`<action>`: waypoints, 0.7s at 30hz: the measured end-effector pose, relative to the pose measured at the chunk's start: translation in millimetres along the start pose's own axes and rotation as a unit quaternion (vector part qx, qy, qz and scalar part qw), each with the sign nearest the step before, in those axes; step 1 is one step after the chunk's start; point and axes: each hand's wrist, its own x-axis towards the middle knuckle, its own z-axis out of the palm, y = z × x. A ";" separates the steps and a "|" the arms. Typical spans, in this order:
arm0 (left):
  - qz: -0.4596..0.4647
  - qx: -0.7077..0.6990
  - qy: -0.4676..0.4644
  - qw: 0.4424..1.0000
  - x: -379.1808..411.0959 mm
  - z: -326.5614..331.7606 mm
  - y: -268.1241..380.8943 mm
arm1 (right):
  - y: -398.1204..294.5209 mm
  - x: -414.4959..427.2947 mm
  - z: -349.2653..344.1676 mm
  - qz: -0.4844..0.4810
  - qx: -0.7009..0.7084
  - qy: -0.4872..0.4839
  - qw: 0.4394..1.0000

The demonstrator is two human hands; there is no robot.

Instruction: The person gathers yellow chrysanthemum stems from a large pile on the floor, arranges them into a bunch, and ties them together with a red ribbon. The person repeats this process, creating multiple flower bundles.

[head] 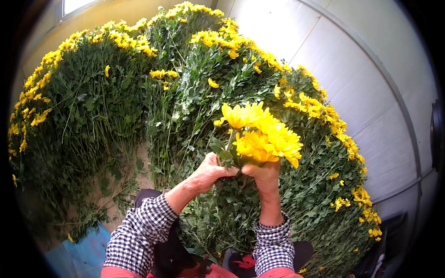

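A bunch of yellow chrysanthemums (267, 133) is held up in front of me, its blooms facing away and to the right. My left hand (212, 172) grips the leafy stems just below the flower heads. Close beside it, my right hand (262, 173) is wrapped around the same bunch from the right, with the two thumbs nearly meeting. Green leaves (224, 149) stick out between the left fingers and the blooms. The lower stems blend into the foliage underneath, so their ends cannot be made out.
Large heaps of cut chrysanthemums (104, 80) surround me, blooms outward, with another pile (323, 194) at the right. A pale wall (375, 114) curves behind them. Bare floor (142, 163) shows at the left, near a blue sheet (83, 248). A dark shoe (229, 259) is below.
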 end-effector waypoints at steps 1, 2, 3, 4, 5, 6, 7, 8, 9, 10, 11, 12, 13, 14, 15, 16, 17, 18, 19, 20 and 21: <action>0.012 -0.006 0.008 1.000 0.4 4.1 0.3 | -0.1 -0.9 2.4 0.004 -0.019 0.006 1.000; 0.025 -0.012 0.016 0.999 0.4 10.1 1.9 | -2.1 -2.1 6.7 0.024 -0.021 0.029 0.999; 0.039 -0.018 0.023 0.999 0.6 14.0 3.9 | -6.4 -2.5 11.9 0.043 -0.027 0.051 0.997; 0.043 -0.023 0.006 0.999 2.2 9.4 0.7 | -8.0 -2.7 14.4 0.062 -0.032 0.073 0.995; 0.031 -0.021 0.000 0.999 4.3 4.0 -4.5 | -2.6 -3.7 12.1 0.037 -0.056 0.075 0.995; 0.022 -0.018 -0.008 1.000 6.9 -1.4 -10.1 | 3.8 -3.8 9.4 0.009 -0.079 0.077 0.994; 0.012 -0.016 -0.015 1.000 8.8 -5.7 -14.8 | 7.1 -3.3 7.7 -0.018 -0.102 0.079 0.992; 0.018 -0.060 -0.004 0.998 11.4 -6.5 -20.3 | 6.9 -2.8 5.9 0.023 -0.054 0.076 0.995; 0.004 -0.085 0.004 0.996 12.1 -3.3 -17.4 | 5.4 -1.8 5.8 0.024 -0.033 0.073 0.997; -0.010 -0.110 0.013 0.994 11.7 1.5 -10.7 | 4.3 -0.7 5.7 0.025 -0.012 0.069 0.997; -0.024 -0.135 0.022 0.990 11.3 3.6 -7.3 | 4.4 -0.3 5.5 0.026 0.009 0.065 0.998; -0.010 -0.119 0.020 0.993 13.6 1.0 -10.0 | 4.8 -0.2 5.4 0.022 0.014 0.070 0.997; -0.005 -0.098 0.026 0.995 12.3 0.2 -12.1 | 6.2 -0.6 3.2 0.036 0.022 0.068 0.997; 0.000 -0.077 0.033 0.996 10.5 0.4 -13.1 | 8.5 -1.2 -0.5 0.050 0.030 0.067 0.996; 0.004 -0.055 0.040 0.998 9.0 1.2 -12.5 | 9.7 -1.3 -1.4 0.064 0.039 0.067 0.995; -0.027 -0.065 0.058 0.996 9.2 0.5 -11.1 | 9.3 -0.8 -0.8 0.056 0.021 0.067 0.996; -0.023 -0.072 0.045 0.996 8.8 1.5 -7.4 | 6.5 0.5 0.9 0.048 0.003 0.067 0.997; -0.018 -0.080 0.030 0.996 8.1 4.6 -1.5 | 4.4 1.4 2.0 0.039 -0.017 0.067 0.997; -0.014 -0.088 0.016 0.996 7.7 6.2 1.4 | 6.1 1.5 0.6 0.041 0.002 0.064 0.997; -0.019 -0.082 0.015 0.996 8.3 4.1 0.1 | 9.1 1.5 -2.2 0.042 0.021 0.061 0.997; -0.023 -0.075 0.016 0.997 8.7 -0.1 -1.2 | 10.6 2.1 -2.8 0.043 0.042 0.056 0.997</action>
